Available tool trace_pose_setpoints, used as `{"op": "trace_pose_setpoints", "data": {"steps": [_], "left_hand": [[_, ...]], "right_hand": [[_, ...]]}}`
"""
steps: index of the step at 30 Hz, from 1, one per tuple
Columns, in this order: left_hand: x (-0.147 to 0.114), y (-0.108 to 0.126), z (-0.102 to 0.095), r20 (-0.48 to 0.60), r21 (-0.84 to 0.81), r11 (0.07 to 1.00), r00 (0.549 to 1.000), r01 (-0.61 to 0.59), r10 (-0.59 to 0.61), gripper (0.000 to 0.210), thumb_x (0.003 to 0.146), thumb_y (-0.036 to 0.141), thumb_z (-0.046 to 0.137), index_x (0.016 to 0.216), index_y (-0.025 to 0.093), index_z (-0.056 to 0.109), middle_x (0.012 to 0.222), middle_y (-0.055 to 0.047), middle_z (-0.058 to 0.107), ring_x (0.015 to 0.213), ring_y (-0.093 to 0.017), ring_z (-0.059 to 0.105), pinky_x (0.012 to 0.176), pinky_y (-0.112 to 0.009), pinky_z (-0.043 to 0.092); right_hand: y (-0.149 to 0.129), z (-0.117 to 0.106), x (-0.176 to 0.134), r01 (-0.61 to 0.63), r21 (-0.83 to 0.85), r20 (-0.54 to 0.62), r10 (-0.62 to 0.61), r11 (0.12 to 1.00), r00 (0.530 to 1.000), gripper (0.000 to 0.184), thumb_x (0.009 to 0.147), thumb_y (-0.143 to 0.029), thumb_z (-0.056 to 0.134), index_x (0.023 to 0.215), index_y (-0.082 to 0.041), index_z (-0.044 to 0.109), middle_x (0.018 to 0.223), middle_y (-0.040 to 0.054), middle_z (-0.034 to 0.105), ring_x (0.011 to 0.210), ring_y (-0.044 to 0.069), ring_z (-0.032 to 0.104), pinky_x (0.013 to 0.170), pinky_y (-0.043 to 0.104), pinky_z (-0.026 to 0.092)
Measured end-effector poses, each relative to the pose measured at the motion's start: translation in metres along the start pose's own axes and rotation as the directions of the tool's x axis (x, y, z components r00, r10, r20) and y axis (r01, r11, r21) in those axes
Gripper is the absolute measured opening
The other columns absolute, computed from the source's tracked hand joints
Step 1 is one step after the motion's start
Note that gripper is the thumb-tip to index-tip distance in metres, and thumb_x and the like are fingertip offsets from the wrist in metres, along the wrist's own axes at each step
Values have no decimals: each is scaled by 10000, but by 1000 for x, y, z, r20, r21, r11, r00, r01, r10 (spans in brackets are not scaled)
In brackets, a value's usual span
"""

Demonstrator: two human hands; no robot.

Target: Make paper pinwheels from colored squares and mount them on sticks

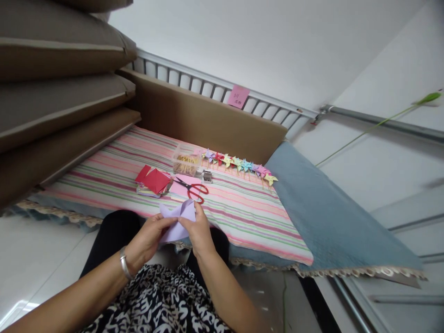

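Observation:
A lilac sheet of paper (187, 211), partly folded with raised corners, is held above my lap at the table's near edge. My left hand (150, 238) pinches its left side, and my right hand (199, 230) grips its right side. Both thumbs meet near the paper's middle. Just beyond it lie red-handled scissors (198, 188) with dark blades, resting on pink paper squares (180, 186). To their left sits a stack of coloured paper squares (154, 180) with red ones on top.
A clear plastic box (186, 159) of thin wooden sticks stands farther back, near a small metallic item (207, 176). Several coloured paper pinwheels (239, 163) lie in a row on the striped cloth (243, 203). Stacked brown cushions (65, 92) rise at left; a brown board (208, 118) stands behind.

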State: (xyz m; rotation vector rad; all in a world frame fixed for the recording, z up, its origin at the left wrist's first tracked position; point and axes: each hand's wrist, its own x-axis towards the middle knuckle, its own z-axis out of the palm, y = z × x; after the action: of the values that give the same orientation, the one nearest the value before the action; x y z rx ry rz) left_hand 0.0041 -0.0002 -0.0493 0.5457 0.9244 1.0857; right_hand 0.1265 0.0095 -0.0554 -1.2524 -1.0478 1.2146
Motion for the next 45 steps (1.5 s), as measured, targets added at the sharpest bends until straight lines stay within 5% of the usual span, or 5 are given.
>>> {"op": "trace_pose_setpoints", "data": {"steps": [16, 21, 25, 34, 45], "left_hand": [[3, 5, -13, -47, 51, 999, 999, 1, 1, 236, 541, 226, 795, 716, 103, 695, 603, -48, 708, 555, -151, 605, 557, -236, 451], [9, 16, -24, -57, 77, 997, 998, 19, -15, 236, 513, 218, 799, 681, 105, 679, 571, -37, 687, 532, -160, 597, 534, -251, 452], [11, 17, -25, -47, 100, 995, 999, 31, -26, 214, 511, 215, 797, 645, 114, 664, 552, -25, 676, 493, -140, 571, 504, -239, 435], [12, 15, -24, -49, 188, 982, 999, 14, -5, 233, 519, 217, 775, 699, 98, 689, 585, -55, 699, 532, -169, 608, 546, -254, 456], [13, -1, -22, -73, 323, 946, 996, -18, 44, 188, 504, 197, 777, 662, 119, 713, 586, -49, 701, 505, -158, 578, 522, -243, 405]], "right_hand": [[4, -3, -5, 105, -120, 44, -101, 987, 994, 591, 763, -217, 583, 1330, -167, 425, 901, 46, 669, 747, 188, 629, 673, 295, 515], [2, -31, -24, 576, -517, 245, -535, 633, 808, 449, 848, -136, 497, 1288, -220, 520, 1203, 111, 582, 1070, 221, 564, 949, 404, 468], [12, -34, -38, 712, -628, 494, -546, 314, 677, 532, 794, 7, 445, 1262, -222, 548, 1455, 120, 368, 1334, 257, 350, 1084, 475, 356], [16, -31, -34, 715, -649, 429, -650, 261, 627, 194, 846, -64, 525, 911, -177, 668, 1394, 141, 453, 1292, 269, 396, 1041, 459, 403], [-6, -28, -40, 477, -613, 306, -367, 630, 878, 107, 824, -121, 644, 819, -209, 706, 798, 24, 657, 822, 188, 602, 753, 296, 468]]}}
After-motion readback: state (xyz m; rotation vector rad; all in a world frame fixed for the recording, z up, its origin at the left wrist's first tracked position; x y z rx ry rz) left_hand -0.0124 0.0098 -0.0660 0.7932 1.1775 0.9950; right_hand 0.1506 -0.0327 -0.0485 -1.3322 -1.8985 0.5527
